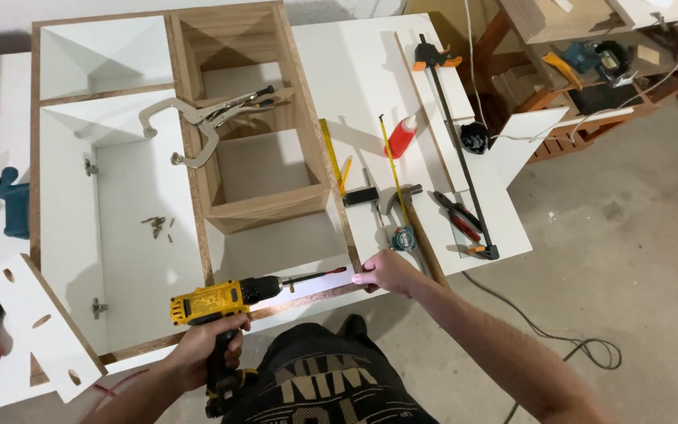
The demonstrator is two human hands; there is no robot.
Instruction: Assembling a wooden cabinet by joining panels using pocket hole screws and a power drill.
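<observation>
Currently, a yellow drill [217, 302] is gripped by the left hand [207, 352], fingers closed tight round its handle, its long bit [317, 277] lying level along the near edge of the cabinet [119, 235]. The right hand [386, 273] is clamped on the cabinet's near right corner, where the white panel [308, 286] meets the side board. The drill is judged heavy at the battery end, rigid, and best held at its rubbered handle. The panel looks stiff but chip-prone at its raw edges, so it is best steadied flat at the corner. A locking clamp [198, 126] is fixed on the divider, and loose screws [158, 226] lie inside the cabinet.
</observation>
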